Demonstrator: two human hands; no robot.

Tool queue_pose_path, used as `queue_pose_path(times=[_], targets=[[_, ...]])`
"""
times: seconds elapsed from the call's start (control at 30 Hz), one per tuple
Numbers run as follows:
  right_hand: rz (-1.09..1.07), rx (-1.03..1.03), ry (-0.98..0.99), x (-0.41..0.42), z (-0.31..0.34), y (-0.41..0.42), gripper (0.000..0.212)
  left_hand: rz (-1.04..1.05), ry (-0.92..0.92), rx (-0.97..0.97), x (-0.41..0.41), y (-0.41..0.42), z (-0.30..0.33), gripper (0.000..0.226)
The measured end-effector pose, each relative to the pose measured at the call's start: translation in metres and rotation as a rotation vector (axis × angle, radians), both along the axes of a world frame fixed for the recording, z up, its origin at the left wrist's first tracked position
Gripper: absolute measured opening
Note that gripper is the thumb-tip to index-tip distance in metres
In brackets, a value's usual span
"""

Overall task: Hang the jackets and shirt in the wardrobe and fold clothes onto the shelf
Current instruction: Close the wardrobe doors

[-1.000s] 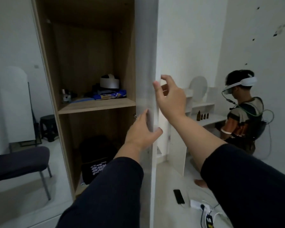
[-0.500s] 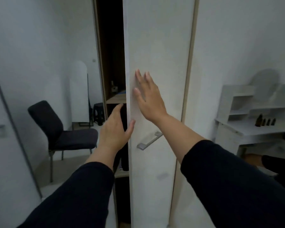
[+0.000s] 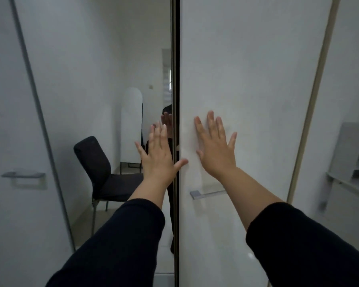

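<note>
Matt white wardrobe door [image 3: 247, 79], brushed metal handle [image 3: 205, 194], mirror panel [image 3: 104, 79].

So the white wardrobe door [image 3: 247, 79] is basically flush across the front, with the right hand [image 3: 217, 148] spread flat on it, so there's no way in there. Only a thin dark seam [image 3: 176, 59] runs beside it, too narrow for fingers. The left hand [image 3: 158, 156] is flat against the mirrored panel [image 3: 91, 79], I think, with the thumb over the seam. The metal handle [image 3: 205, 193] under the right wrist sticks out, free to grab.
</note>
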State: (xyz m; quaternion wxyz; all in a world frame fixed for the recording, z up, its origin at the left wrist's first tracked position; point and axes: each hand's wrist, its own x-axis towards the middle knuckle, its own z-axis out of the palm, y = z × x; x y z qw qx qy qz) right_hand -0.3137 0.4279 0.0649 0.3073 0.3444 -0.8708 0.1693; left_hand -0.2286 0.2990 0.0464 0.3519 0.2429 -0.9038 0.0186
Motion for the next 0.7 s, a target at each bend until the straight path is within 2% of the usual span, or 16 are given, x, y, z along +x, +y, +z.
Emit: queue_pose_path(times=[0.1,0.43,0.7], targets=[[-0.038,0.013,-0.001,-0.017,-0.003,-0.021,0.104,0.022,-0.053,-0.048,-0.024,-0.021,0.009,0.116],[-0.065,0.052,-0.063,-0.061,-0.006,-0.062,0.105,0.086,-0.133,-0.085,-0.087,-0.068,0.013,0.121],[-0.024,0.098,-0.101,-0.072,-0.001,-0.064,0.107,0.111,-0.092,-0.065,-0.098,-0.064,0.009,0.117]])
